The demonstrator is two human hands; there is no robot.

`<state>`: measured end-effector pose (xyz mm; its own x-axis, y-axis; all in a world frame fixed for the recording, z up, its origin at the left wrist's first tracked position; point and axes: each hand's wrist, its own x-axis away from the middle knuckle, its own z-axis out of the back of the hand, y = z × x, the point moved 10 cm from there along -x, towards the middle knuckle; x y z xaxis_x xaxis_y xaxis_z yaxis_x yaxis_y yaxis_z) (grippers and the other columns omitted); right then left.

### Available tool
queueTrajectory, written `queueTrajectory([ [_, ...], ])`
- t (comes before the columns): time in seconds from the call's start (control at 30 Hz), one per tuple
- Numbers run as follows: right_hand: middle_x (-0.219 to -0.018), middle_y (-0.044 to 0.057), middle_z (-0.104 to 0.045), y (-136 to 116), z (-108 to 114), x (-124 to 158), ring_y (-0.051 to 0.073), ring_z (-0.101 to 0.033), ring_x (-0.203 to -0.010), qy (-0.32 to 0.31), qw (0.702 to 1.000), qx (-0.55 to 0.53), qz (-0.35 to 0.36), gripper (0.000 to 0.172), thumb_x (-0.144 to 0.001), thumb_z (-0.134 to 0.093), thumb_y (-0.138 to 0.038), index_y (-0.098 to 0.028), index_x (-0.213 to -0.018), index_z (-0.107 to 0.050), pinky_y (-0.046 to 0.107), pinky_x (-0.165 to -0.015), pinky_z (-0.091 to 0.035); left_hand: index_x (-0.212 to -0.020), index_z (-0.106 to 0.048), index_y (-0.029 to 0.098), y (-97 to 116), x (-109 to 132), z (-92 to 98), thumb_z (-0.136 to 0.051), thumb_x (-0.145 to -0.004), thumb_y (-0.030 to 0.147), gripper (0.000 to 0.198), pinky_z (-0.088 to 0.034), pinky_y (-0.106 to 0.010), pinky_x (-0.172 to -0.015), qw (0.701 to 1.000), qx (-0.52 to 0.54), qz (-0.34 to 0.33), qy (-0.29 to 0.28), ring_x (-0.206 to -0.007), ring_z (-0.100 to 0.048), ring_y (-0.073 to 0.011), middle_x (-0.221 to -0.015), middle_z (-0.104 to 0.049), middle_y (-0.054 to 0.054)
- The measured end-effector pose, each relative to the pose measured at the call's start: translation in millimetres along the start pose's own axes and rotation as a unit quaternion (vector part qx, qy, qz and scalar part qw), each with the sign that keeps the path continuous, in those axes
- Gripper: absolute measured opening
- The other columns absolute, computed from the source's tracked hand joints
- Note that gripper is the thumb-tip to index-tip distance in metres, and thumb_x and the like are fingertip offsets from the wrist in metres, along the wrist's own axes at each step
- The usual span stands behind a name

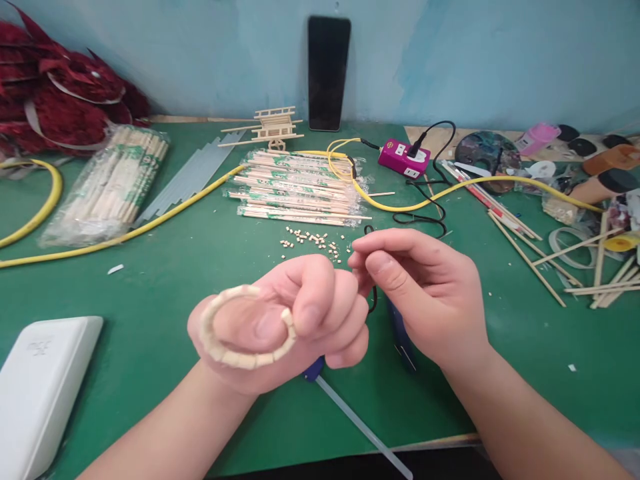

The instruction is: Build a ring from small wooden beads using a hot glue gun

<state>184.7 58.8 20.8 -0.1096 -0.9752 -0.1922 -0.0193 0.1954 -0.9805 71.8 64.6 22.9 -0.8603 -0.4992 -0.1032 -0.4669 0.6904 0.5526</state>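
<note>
- 2 hands: left hand (285, 323), right hand (420, 293), lower centre
- 1 ring of wooden beads (213, 333), on the left hand; bead count unclear
- 2 wrapped chopstick lots: bagged bundle (107, 183), upper left; pile (295, 190), upper centre
- 1 phone (329, 73), top centre
- 1 miniature stick model (274, 128), top centre
- 1 magenta power socket (404, 158), upper right
- 1 paint palette (483, 150), upper right
- 1 pink bottle (537, 139), upper right
- 1 white case (43, 393), lower left
- 1 clear plastic rod (360, 427), bottom centre
- Dozens of small wooden pieces (310, 241), centre; exact count unclear
</note>
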Motion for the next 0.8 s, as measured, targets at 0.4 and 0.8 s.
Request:
queueTrajectory([
  [0.4,-0.099,0.003,-0.077,-22.1,-22.2,2.8,0.015,-0.071,-0.089,-0.133,0.986,-0.007,0.099,0.011,-0.106,-0.072,-0.011,-0.021,-0.108,-0.077,0.028,-0.074,-0.06,-0.067,-0.046,0.021,-4.1,-0.3,-2.9,-0.082,-0.08,0.036,0.041,-0.033,-0.031,-0.058,0.998,-0.038,0.047,-0.031,-0.054,-0.032,-0.0124,-0.056,-0.033,0.005],
  [0.8,-0.089,-0.001,-0.062,7.4,-19.1,4.7,0.015,-0.064,-0.08,-0.104,0.992,-0.066,-0.037,0.016,-0.112,-0.058,-0.017,-0.024,-0.098,-0.063,0.029,-0.068,-0.055,-0.06,-0.053,0.025,-2.7,14.9,-27.1,-0.073,-0.092,0.032,0.039,-0.032,-0.038,-0.058,0.975,-0.012,0.129,-0.179,-0.046,-0.033,-0.0168,-0.04,-0.036,0.002],
])
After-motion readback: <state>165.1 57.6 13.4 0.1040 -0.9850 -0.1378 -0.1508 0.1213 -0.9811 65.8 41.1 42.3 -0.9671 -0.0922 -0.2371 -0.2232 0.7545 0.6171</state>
